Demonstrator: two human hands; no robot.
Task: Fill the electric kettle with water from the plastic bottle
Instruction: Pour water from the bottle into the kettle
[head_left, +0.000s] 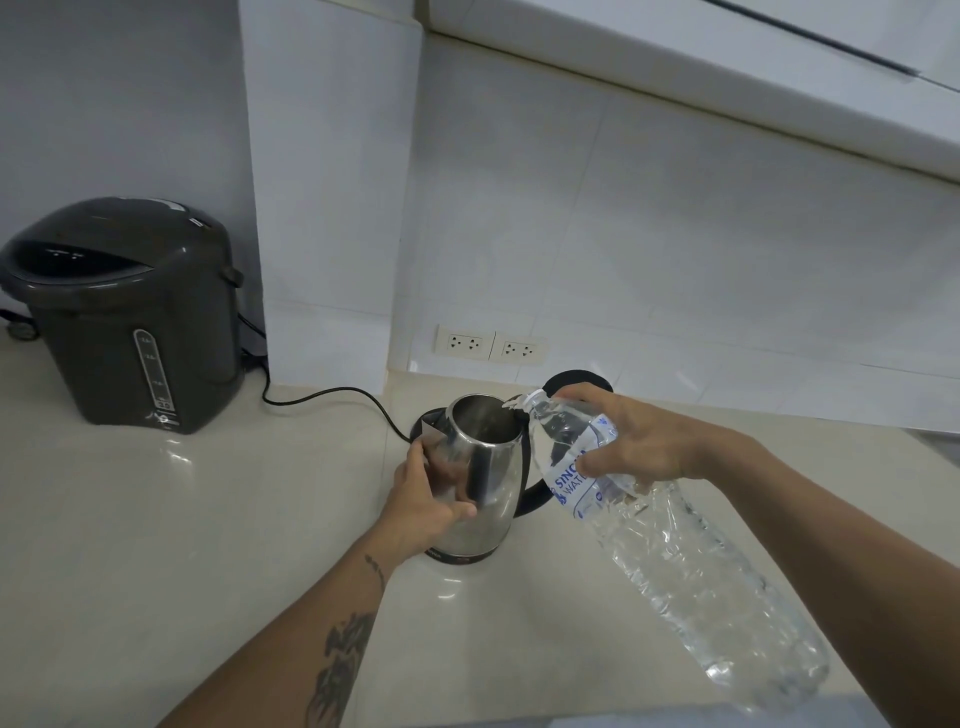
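Fingers of my right hand wrap the upper part of the plastic bottle, thumb across its label, and hold it tilted with the neck down at the kettle's open mouth. My left hand grips the steel side of the electric kettle to steady it. The kettle stands on the pale surface, lid open, handle turned toward the bottle. Behind the kettle lies its black base, with two wall sockets just beyond. Well off to the kettle's left stands a dark hot-water dispenser, whose cord runs toward the kettle.

I judge this to be the pouring step, the bottle's mouth just at the rim; whether water is flowing I cannot tell. Next I should raise the bottle's base gradually, keeping its neck over the opening so nothing spills down the outside.
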